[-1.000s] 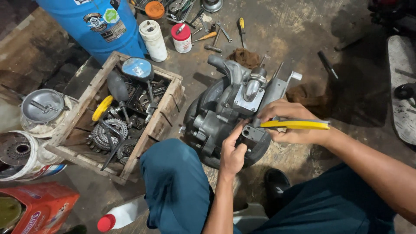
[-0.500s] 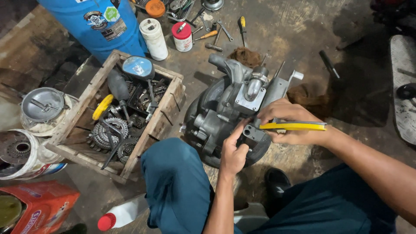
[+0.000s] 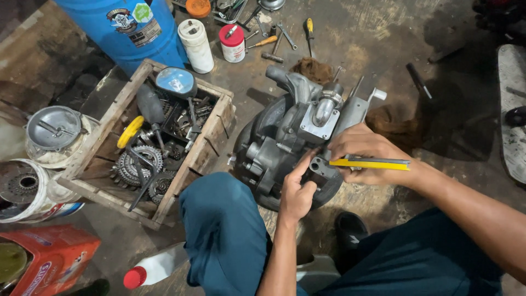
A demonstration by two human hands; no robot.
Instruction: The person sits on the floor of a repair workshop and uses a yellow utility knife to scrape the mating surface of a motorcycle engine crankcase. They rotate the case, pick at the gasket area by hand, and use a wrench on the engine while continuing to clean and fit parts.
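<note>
Centre of frame: grey engine case [image 3: 290, 145] sits on the dirty concrete floor [image 3: 383, 38], against the person's blue-trousered knee [image 3: 224, 230].

Left hand [image 3: 297, 193], lower centre, is loosely curled with the forefinger stretched up, its tip touching a small dark fitting [image 3: 319, 165] on the case's near side; it grips nothing.

Right hand [image 3: 366, 153], centre-right, is closed round a yellow-handled tool [image 3: 372, 163] lying level, tip toward that fitting. Tip type can't be told.

To do it well, judging from this: keep the left finger steadying the fitting, tool square to it, case braced on the knee so it doesn't rock.

Around, left to right:
- red carton [image 3: 52, 257] and white tubs [image 3: 33, 181], left edge
- white bottle with red cap [image 3: 156, 266], bottom
- wooden crate [image 3: 211, 145] of gears and a round mirror, close to the case's left side, cramps that elbow
- blue drum [image 3: 131, 27], upper left
- loose wrenches and screwdrivers [image 3: 274, 33], top centre, well apart
- brown rag [image 3: 397, 129], just right of the case
</note>
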